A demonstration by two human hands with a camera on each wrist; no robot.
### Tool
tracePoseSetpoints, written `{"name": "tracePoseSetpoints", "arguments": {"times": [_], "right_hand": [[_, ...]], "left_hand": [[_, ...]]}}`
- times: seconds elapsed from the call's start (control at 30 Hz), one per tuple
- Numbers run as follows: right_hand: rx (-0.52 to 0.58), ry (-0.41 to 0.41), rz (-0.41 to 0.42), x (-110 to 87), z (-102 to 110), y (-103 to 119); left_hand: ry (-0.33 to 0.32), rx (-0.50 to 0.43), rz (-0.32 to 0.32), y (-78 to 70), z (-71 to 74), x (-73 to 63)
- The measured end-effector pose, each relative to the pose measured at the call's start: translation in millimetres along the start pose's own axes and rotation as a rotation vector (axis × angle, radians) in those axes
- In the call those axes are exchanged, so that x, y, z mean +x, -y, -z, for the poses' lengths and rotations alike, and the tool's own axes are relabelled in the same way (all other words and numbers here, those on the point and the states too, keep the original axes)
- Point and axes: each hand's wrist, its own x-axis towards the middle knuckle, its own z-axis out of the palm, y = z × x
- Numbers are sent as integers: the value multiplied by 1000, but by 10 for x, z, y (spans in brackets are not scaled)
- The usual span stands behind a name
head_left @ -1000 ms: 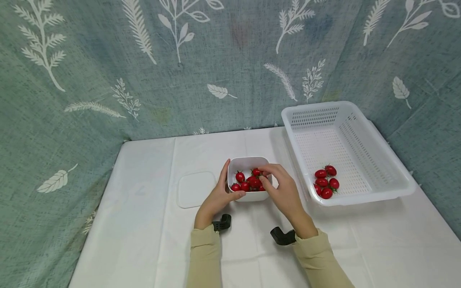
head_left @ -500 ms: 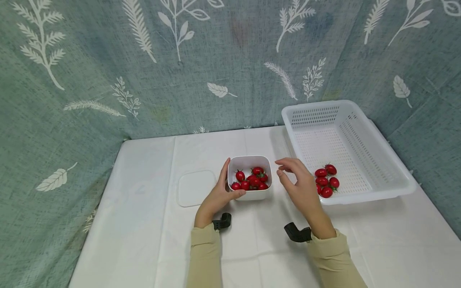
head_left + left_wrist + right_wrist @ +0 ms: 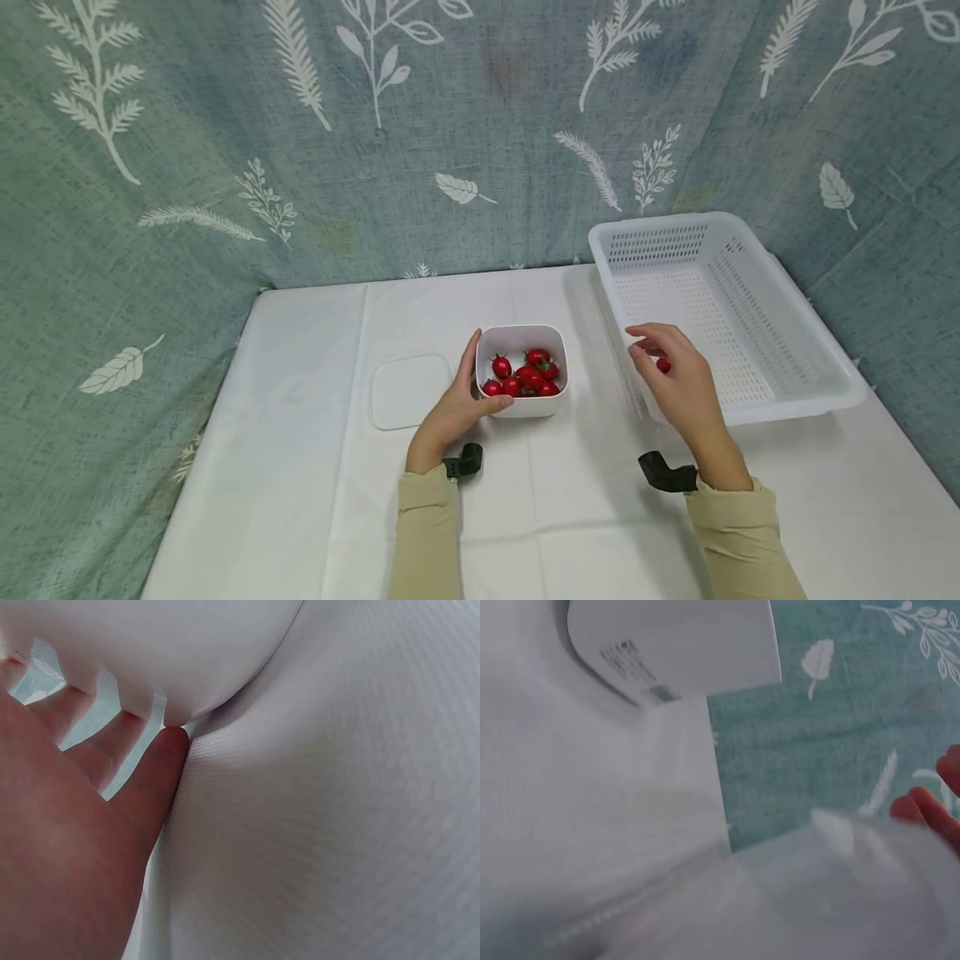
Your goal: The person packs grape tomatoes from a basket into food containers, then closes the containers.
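Cherry tomatoes [image 3: 530, 377], red with green stems, lie in a small white square container [image 3: 536, 407] on the table. My left hand [image 3: 453, 408] holds this container at its left side, thumb along the front wall and fingers against the side. In the left wrist view, fingertips [image 3: 174, 739] rest along the container's pale wall [image 3: 165, 652]. My right hand [image 3: 678, 375] is over the near left rim of a white perforated basket [image 3: 817, 400], its fingers loosely bent with nothing between them. One tomato [image 3: 663, 365] in the basket shows through the finger gap; the hand hides others there.
A flat, translucent white square lid [image 3: 408, 392] lies left of the container. White cloth covers the table [image 3: 300, 467]. Behind and at both sides hangs a green curtain [image 3: 480, 233] with leaf prints. The basket's raised rim stands at the right.
My right hand has left the container and moved right to the basket, covering most tomatoes there. My left hand stays on the container, and the tomatoes in it are uncovered.
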Motion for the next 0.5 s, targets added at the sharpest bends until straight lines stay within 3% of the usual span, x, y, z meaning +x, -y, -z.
{"name": "tracePoseSetpoints", "arguments": {"times": [0.23, 0.5], "right_hand": [[-62, 50, -16, 24, 148, -141], [-129, 190, -38, 46, 297, -281]], "left_hand": [[1, -1, -1, 22, 10, -1], [8, 2, -9, 1, 8, -8]]}}
